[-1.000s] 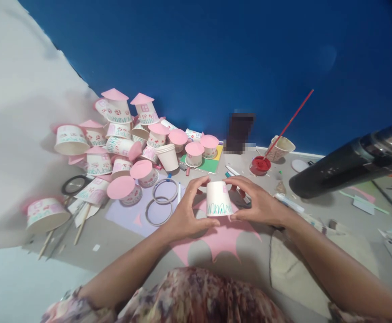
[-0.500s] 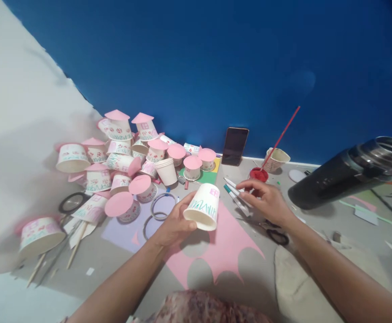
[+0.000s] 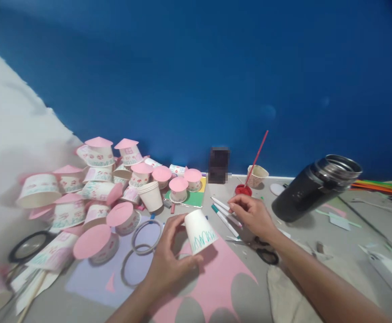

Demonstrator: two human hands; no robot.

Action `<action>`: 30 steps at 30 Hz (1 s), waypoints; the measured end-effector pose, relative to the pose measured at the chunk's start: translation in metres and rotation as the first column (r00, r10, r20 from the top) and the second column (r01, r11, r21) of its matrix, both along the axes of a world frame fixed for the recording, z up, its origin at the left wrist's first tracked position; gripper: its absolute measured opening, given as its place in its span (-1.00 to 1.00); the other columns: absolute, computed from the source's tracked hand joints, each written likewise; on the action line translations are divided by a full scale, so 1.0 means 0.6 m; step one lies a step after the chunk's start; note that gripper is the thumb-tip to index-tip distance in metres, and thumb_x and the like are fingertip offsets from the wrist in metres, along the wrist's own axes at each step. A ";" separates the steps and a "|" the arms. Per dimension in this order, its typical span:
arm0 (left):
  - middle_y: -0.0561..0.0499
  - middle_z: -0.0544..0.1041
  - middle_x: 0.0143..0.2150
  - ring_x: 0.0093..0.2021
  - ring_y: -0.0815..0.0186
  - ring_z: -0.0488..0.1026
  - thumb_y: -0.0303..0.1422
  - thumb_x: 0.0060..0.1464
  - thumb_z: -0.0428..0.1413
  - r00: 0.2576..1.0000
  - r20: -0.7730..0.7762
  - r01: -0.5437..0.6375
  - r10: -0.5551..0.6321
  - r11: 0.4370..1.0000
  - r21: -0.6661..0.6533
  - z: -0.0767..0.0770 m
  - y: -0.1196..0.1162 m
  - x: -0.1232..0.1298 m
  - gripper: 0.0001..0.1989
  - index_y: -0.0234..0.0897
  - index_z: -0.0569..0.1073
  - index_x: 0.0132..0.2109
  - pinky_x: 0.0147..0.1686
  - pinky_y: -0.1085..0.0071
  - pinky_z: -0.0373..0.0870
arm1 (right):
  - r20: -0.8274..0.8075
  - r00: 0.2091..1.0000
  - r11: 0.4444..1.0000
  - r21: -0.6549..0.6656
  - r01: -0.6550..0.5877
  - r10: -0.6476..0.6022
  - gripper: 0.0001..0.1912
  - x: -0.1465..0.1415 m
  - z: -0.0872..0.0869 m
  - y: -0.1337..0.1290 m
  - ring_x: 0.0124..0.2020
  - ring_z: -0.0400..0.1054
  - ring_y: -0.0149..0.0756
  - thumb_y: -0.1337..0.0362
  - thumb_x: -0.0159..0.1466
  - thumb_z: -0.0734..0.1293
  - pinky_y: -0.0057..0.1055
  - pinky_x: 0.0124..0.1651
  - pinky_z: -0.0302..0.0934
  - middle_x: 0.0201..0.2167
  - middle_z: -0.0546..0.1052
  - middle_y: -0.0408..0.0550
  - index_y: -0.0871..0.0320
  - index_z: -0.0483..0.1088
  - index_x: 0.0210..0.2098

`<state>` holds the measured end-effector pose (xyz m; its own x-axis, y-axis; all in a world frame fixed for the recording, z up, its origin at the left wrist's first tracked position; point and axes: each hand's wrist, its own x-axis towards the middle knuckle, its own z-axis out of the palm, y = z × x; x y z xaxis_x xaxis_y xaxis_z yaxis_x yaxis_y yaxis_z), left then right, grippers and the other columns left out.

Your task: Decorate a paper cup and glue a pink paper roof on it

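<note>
A white paper cup (image 3: 200, 231), upside down and tilted, is in my left hand (image 3: 172, 253), thumb on one side and fingers behind. A green zigzag line runs around its lower part. To the right, my right hand (image 3: 253, 217) is over a few white markers (image 3: 227, 218) lying on the table. Thumb and fingers are curled together at the end of one marker; whether they grip it is hidden. One marker (image 3: 218, 211) has a teal cap. Scissors (image 3: 266, 255) with dark handles lie under my right wrist.
Decorated cups with pink paper roofs (image 3: 96, 242) crowd the left side. Stacked plain cups (image 3: 150, 196), tape rings (image 3: 147, 237) and cut pink paper (image 3: 212, 278) lie nearer. A phone (image 3: 219, 166), red paint pot (image 3: 243, 190) and dark flask (image 3: 303, 193) stand behind.
The cup has turned in my left hand, so the pink window drawing no longer shows. My right fingers have curled closer together over the markers. The view has shifted.
</note>
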<state>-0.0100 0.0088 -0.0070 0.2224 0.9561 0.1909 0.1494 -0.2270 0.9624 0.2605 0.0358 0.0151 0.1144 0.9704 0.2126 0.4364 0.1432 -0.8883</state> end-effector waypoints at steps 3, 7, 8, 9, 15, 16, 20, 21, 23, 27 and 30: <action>-0.18 0.44 0.24 0.28 -0.13 0.43 -0.20 -0.09 0.46 0.980 -0.187 -0.038 0.072 0.983 0.180 -0.016 -0.001 -0.004 -0.24 -0.09 0.42 0.27 0.25 -0.09 0.44 | -0.023 0.996 0.995 0.043 0.092 -0.091 -0.79 0.008 0.016 0.004 -0.53 0.37 -0.33 0.12 0.21 0.39 -0.42 -0.45 0.25 -0.53 0.59 -0.12 0.11 0.55 -0.44; -0.18 0.41 0.24 0.28 -0.10 0.43 -0.26 -0.04 0.42 0.970 -0.237 -0.001 0.059 0.971 0.238 -0.026 0.000 -0.005 -0.24 -0.06 0.38 0.30 0.21 -0.04 0.51 | -0.120 0.926 0.921 0.121 0.371 -0.357 -0.51 0.056 0.046 0.047 -0.45 0.40 -0.30 0.05 0.25 0.40 -0.39 -0.37 0.32 -0.47 0.53 -0.18 0.15 0.47 0.10; -0.17 0.41 0.24 0.27 -0.09 0.43 -0.27 -0.04 0.41 0.969 -0.241 0.003 0.057 0.971 0.239 -0.026 0.000 -0.005 -0.25 -0.05 0.38 0.30 0.20 -0.03 0.52 | -0.146 0.900 0.895 0.122 0.429 -0.411 -0.39 0.071 0.052 0.065 -0.44 0.41 -0.30 0.01 0.28 0.38 -0.39 -0.37 0.32 -0.46 0.51 -0.20 0.16 0.36 0.24; -0.17 0.41 0.23 0.26 -0.09 0.44 -0.27 -0.04 0.41 0.969 -0.242 0.004 0.055 0.971 0.238 -0.026 0.000 -0.005 -0.25 -0.05 0.38 0.30 0.19 -0.03 0.53 | -0.166 0.875 0.873 0.110 0.475 -0.455 -0.30 0.084 0.057 0.085 -0.46 0.41 -0.29 -0.04 0.31 0.34 -0.39 -0.40 0.32 -0.47 0.48 -0.22 0.19 0.27 0.32; -0.18 0.41 0.22 0.24 -0.09 0.45 -0.31 -0.03 0.38 0.974 -0.223 0.012 0.038 0.976 0.219 -0.018 -0.006 -0.002 -0.28 -0.07 0.38 0.28 0.19 -0.10 0.53 | -0.062 0.828 0.830 0.003 0.558 -0.557 -0.48 0.116 0.063 0.187 -0.21 0.54 -0.18 0.03 0.42 0.39 -0.20 -0.19 0.51 -0.13 0.60 0.05 0.23 0.39 0.22; -0.18 0.40 0.23 0.24 -0.08 0.44 -0.32 -0.03 0.37 0.975 -0.221 0.022 0.024 0.979 0.203 -0.015 -0.007 -0.002 -0.28 -0.07 0.37 0.28 0.17 -0.08 0.55 | -0.022 0.835 0.835 -0.006 0.550 -0.550 -0.56 0.116 0.062 0.195 -0.11 0.54 -0.16 0.08 0.44 0.39 -0.15 -0.09 0.52 0.00 0.58 0.06 0.20 0.42 0.19; -0.18 0.35 0.26 0.28 -0.06 0.41 -0.36 0.01 0.34 0.970 -0.241 0.065 -0.034 0.991 0.120 -0.007 -0.009 -0.004 -0.29 -0.06 0.34 0.30 0.12 0.04 0.61 | 0.147 0.856 0.867 0.026 0.498 -0.496 -0.69 0.110 0.062 0.187 -0.09 0.54 -0.14 0.11 0.41 0.42 -0.15 -0.04 0.48 -0.05 0.60 0.00 0.22 0.53 -0.01; -0.18 0.34 0.27 0.29 -0.06 0.40 -0.36 0.02 0.34 0.969 -0.247 0.061 -0.028 0.990 0.125 -0.006 -0.007 -0.005 -0.29 -0.05 0.34 0.31 0.13 0.03 0.60 | 0.189 0.856 0.875 0.051 0.481 -0.481 -0.72 0.108 0.061 0.173 -0.17 0.53 -0.15 0.10 0.38 0.43 -0.20 -0.09 0.45 -0.18 0.62 -0.03 0.22 0.56 -0.15; -0.18 0.35 0.26 0.31 -0.08 0.39 -0.36 0.01 0.34 0.967 -0.255 0.030 0.011 0.987 0.158 -0.006 -0.004 -0.005 -0.30 -0.06 0.36 0.30 0.20 -0.03 0.54 | 0.271 0.853 0.895 0.112 0.432 -0.446 -0.72 0.103 0.057 0.135 -0.29 0.50 -0.15 0.09 0.32 0.44 -0.26 -0.17 0.35 -0.42 0.59 -0.07 0.17 0.55 -0.38; -0.16 0.36 0.23 0.30 -0.10 0.40 -0.34 0.00 0.32 0.964 -0.259 -0.016 0.060 0.986 0.167 -0.009 0.000 -0.001 -0.35 -0.07 0.40 0.26 0.15 -0.03 0.57 | 0.370 0.843 0.917 0.233 0.324 -0.392 -0.67 0.103 0.045 0.052 -0.32 0.51 -0.12 0.02 0.36 0.32 -0.26 -0.16 0.29 -0.41 0.64 -0.02 0.07 0.53 -0.42; -0.15 0.34 0.25 0.29 -0.06 0.43 -0.28 0.06 0.31 0.963 -0.268 -0.006 0.031 0.996 0.094 -0.013 -0.001 0.001 -0.38 -0.03 0.39 0.27 0.03 0.11 0.66 | 0.392 0.832 0.910 0.297 0.291 -0.393 -0.58 0.114 0.032 0.019 -0.31 0.54 -0.11 0.00 0.43 0.21 -0.25 -0.10 0.31 -0.40 0.66 0.01 0.05 0.50 -0.43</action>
<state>-0.0095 0.0080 -0.0146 0.2603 0.9417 0.2132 0.4048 -0.3069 0.8614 0.3287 0.0474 0.0344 0.2767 0.8096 0.5177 0.8247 0.0765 -0.5604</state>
